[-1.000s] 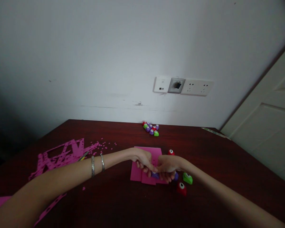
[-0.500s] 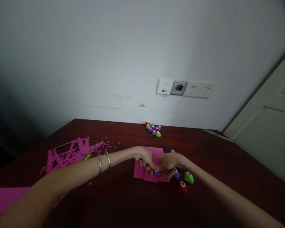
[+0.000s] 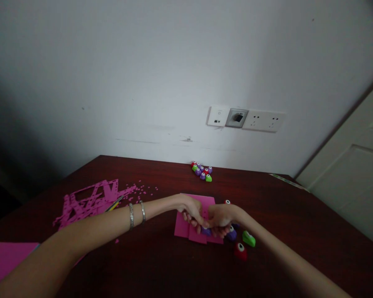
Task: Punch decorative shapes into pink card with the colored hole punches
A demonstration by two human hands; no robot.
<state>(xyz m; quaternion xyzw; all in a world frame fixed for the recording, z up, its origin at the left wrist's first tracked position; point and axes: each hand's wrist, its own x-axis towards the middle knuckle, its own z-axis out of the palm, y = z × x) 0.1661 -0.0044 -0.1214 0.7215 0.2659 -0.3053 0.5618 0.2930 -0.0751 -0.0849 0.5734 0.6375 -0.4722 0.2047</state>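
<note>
My left hand [image 3: 192, 211], with two silver bracelets [image 3: 136, 215] on its wrist, meets my right hand [image 3: 220, 216] above pink sheets [image 3: 182, 225] on the table. Between the closed fingers of both hands is a small purple one-eyed toy [image 3: 206, 231], mostly covered by them. Beside my right hand lie another purple one-eyed toy [image 3: 232, 234], a green one [image 3: 249, 239] and a red one [image 3: 240, 251]. One more red toy [image 3: 227, 202] peeks out behind my right wrist. The palms and the sheets' middle are hidden.
Pink cut-out scraps [image 3: 90, 198] and tiny bits [image 3: 143, 189] lie on the left, with a yellow-and-dark slim tool [image 3: 115, 204]. A pink sheet [image 3: 9, 260] is at the near left. Several one-eyed toys [image 3: 202, 170] cluster by the wall, below sockets [image 3: 262, 121].
The view has shifted slightly. Both hands keep their hold on the purple toy. The green toy beside my right arm now looks turned, its eye less visible.
</note>
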